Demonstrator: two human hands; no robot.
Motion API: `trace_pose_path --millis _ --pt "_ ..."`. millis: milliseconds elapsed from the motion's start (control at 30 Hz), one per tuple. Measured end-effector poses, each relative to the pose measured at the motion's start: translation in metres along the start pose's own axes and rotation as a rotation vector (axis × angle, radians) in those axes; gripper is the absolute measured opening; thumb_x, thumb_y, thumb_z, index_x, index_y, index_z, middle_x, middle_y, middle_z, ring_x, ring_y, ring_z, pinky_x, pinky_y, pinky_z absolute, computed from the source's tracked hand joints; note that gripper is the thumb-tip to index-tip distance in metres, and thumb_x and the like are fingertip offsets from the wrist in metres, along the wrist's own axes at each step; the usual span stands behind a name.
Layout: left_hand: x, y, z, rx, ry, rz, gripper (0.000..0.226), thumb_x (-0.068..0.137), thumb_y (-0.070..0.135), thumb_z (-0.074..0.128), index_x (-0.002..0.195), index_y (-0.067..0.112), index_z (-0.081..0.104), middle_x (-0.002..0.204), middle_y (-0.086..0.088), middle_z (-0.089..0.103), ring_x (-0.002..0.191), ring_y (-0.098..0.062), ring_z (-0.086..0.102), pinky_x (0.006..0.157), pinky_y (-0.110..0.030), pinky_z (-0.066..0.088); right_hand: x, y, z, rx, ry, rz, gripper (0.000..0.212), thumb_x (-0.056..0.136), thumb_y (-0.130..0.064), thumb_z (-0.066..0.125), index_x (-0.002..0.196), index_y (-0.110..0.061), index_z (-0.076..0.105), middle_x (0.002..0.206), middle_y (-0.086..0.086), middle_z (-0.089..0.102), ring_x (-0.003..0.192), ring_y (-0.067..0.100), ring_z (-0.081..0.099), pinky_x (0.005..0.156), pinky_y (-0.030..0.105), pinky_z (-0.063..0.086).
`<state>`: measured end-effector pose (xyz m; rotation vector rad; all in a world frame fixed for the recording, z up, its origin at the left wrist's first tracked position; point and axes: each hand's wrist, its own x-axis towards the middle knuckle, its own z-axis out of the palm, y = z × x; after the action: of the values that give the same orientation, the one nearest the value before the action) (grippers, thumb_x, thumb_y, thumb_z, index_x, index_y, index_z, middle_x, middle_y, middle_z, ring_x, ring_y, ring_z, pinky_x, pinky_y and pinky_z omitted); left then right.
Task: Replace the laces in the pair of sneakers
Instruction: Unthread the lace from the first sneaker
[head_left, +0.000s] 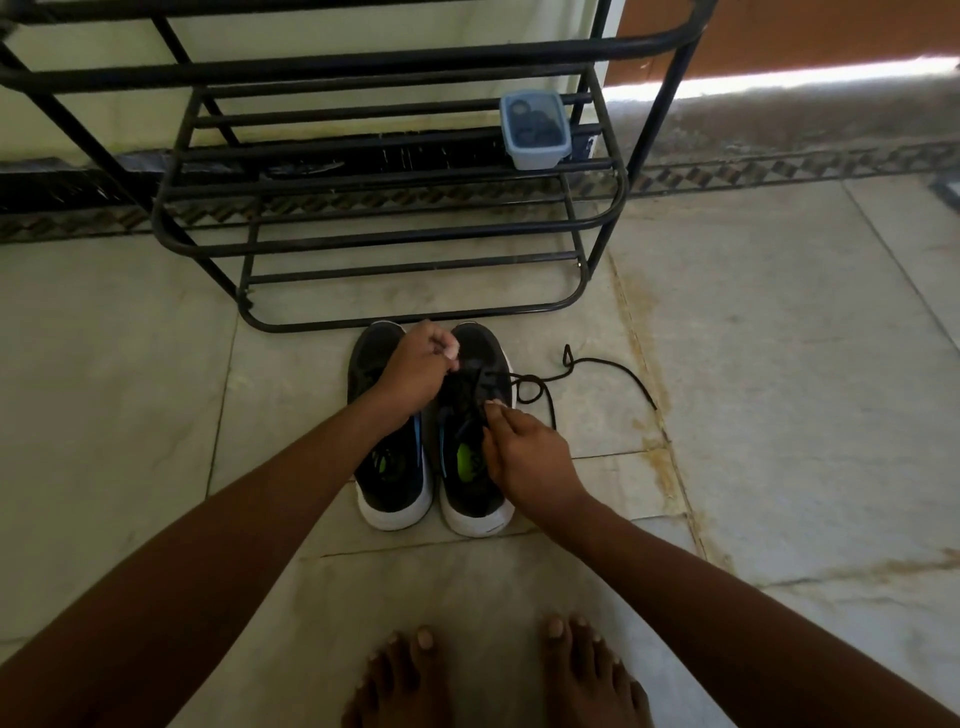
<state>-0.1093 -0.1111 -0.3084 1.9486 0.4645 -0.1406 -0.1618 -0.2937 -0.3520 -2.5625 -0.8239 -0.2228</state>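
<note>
Just in front of the rack (363, 218), on the floor (779, 415), two dark sneakers stand side by side, toes toward the rack and heels toward the person's bare feet (493, 675). Both hands work on the right sneaker (475, 467). The left hand (415, 371) reaches across the left sneaker (389, 467), nearer the rack, its fingers curled in a pinch by the upper eyelets; what it pinches is too dark to tell, likely a strand of lace. The right hand (524, 457) sits farther from the rack, over the tongue, fingertips pressed together on the black lace (571, 371), whose loose end trails away on the floor to the right of the sneakers. Whether the left sneaker carries a lace cannot be told, as the arm covers it.

This looks like work on the lacing of the right sneaker, though threading in and pulling out cannot be told apart. The next move likely calls for holding the shoe steady with one hand while the other draws the lace through an eyelet. A lidded box (535, 130) on the rack holds dark items, perhaps spare laces.
</note>
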Motion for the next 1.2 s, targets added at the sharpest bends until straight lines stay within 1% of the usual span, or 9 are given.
trace_pose_path --millis 100,233,367,467,600,700,867,1033,1200 --pt "-0.001 -0.003 -0.007 0.341 -0.153 0.175 0.012 0.093 0.025 0.073 0.104 0.023 0.069 0.091 0.013 0.058 0.087 -0.004 0.056 0.076 -0.021 0.044 0.000 -0.001 0.002 -0.028 0.007 -0.001 0.042 0.099 -0.027 0.042 0.121 -0.002 0.068 0.099 0.013 0.074 0.071 0.023 0.070 0.054 0.025 0.053" --pt "0.002 -0.004 -0.004 0.726 -0.032 0.339 0.009 0.087 0.027 0.079 0.096 0.024 0.078 0.095 0.005 0.050 0.101 -0.015 0.045 0.083 -0.033 0.042 -0.001 -0.001 0.003 -0.058 0.014 0.016 0.043 0.100 -0.030 0.041 0.121 -0.004 0.068 0.097 0.011 0.073 0.065 0.021 0.068 0.051 0.023 0.049" --pt "0.009 0.005 -0.007 0.181 0.056 0.114 0.019 0.098 0.015 0.065 0.084 0.028 0.064 0.096 0.003 0.059 0.095 -0.015 0.058 0.087 -0.034 0.047 -0.004 -0.002 0.005 -0.057 0.024 0.055 0.043 0.101 -0.031 0.040 0.123 -0.005 0.067 0.102 0.011 0.074 0.068 0.022 0.070 0.050 0.025 0.050" --pt "0.008 0.014 -0.013 -0.176 0.114 0.002 0.023 0.105 0.007 0.047 0.087 0.019 0.055 0.081 -0.006 0.062 0.076 -0.017 0.060 0.073 -0.028 0.047 -0.004 -0.002 0.007 -0.068 0.025 0.060 0.044 0.101 -0.032 0.040 0.122 -0.005 0.067 0.102 0.011 0.074 0.068 0.023 0.070 0.049 0.026 0.051" --pt "0.005 0.013 -0.019 0.154 -0.092 0.145 0.003 0.098 0.024 0.066 0.099 0.023 0.068 0.093 0.004 0.058 0.081 -0.007 0.053 0.073 -0.025 0.044 -0.004 -0.002 0.008 -0.068 0.034 0.056 0.043 0.100 -0.031 0.040 0.121 -0.004 0.067 0.100 0.012 0.073 0.064 0.024 0.069 0.047 0.027 0.050" --pt "0.008 0.003 -0.020 0.661 -0.100 0.401 0.019 0.087 0.028 0.080 0.104 0.020 0.077 0.097 0.002 0.045 0.096 -0.016 0.049 0.080 -0.031 0.044 -0.005 -0.001 0.010 -0.073 0.047 0.054 0.043 0.101 -0.031 0.041 0.121 -0.004 0.068 0.099 0.012 0.074 0.064 0.024 0.069 0.047 0.027 0.050" --pt "0.007 0.001 -0.008 0.360 0.137 0.319 0.005 0.092 0.017 0.073 0.087 0.015 0.072 0.102 -0.001 0.050 0.095 -0.014 0.053 0.082 -0.025 0.046 -0.005 0.000 0.011 -0.079 0.044 0.056 0.042 0.101 -0.031 0.042 0.121 -0.004 0.067 0.099 0.011 0.073 0.064 0.023 0.068 0.048 0.025 0.049" --pt "0.005 0.007 -0.012 -0.386 0.022 -0.040 0.026 0.109 0.014 0.042 0.086 0.016 0.053 0.078 -0.005 0.063 0.069 -0.021 0.064 0.067 -0.034 0.051 -0.006 -0.001 0.011 -0.095 0.055 0.057 0.043 0.101 -0.032 0.042 0.121 -0.005 0.067 0.100 0.011 0.073 0.065 0.024 0.069 0.048 0.026 0.050" --pt "0.011 0.018 -0.022 0.166 0.125 0.422 0.025 0.109 0.017 0.037 0.088 0.016 0.050 0.080 -0.001 0.050 0.070 -0.013 0.045 0.064 -0.029 0.037 -0.005 -0.001 0.013 -0.096 0.039 0.064 0.045 0.100 -0.033 0.040 0.122 -0.004 0.067 0.100 0.012 0.073 0.067 0.025 0.070 0.049 0.028 0.052"
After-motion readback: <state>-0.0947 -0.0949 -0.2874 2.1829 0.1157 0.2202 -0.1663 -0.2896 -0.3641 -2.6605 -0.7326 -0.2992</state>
